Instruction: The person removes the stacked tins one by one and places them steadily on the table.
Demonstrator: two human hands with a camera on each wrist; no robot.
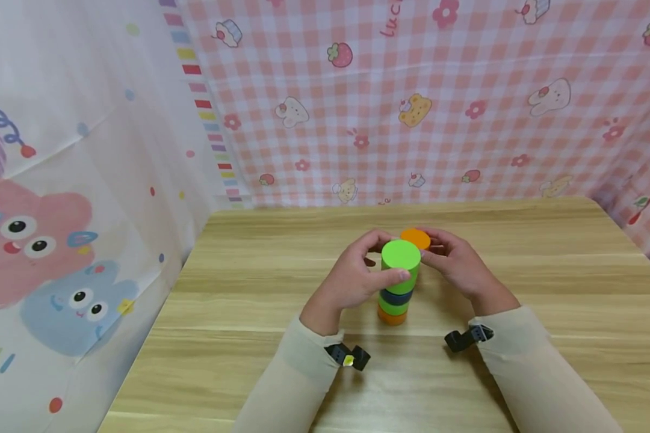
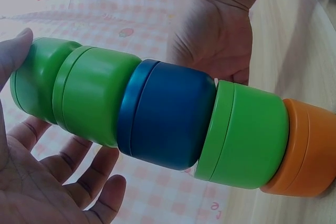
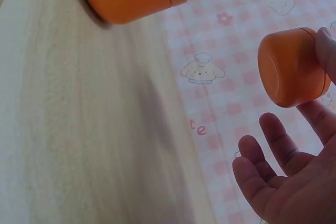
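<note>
A tower of small round lidded jars stands on the table. Its base is an orange jar [image 1: 392, 317]; above it come a green jar [image 2: 247, 135], a dark blue jar [image 2: 168, 114] and two more green jars, the topmost green jar [image 1: 401, 255] included. My left hand [image 1: 352, 273] holds that top jar between thumb and fingers, and the other fingers spread below it. Just behind the tower, my right hand [image 1: 463, 264] pinches a loose orange jar [image 3: 291, 69] by its lid end, off the table. In the head view the tower partly hides this jar.
The wood-grain table [image 1: 238, 337] runs back to a pink checked cloth [image 1: 314, 144] hanging behind it. A white patterned cloth [image 1: 114, 198] hangs at the left. Each sleeve carries a small black camera, the left camera [image 1: 349, 356] and the right camera [image 1: 468, 338].
</note>
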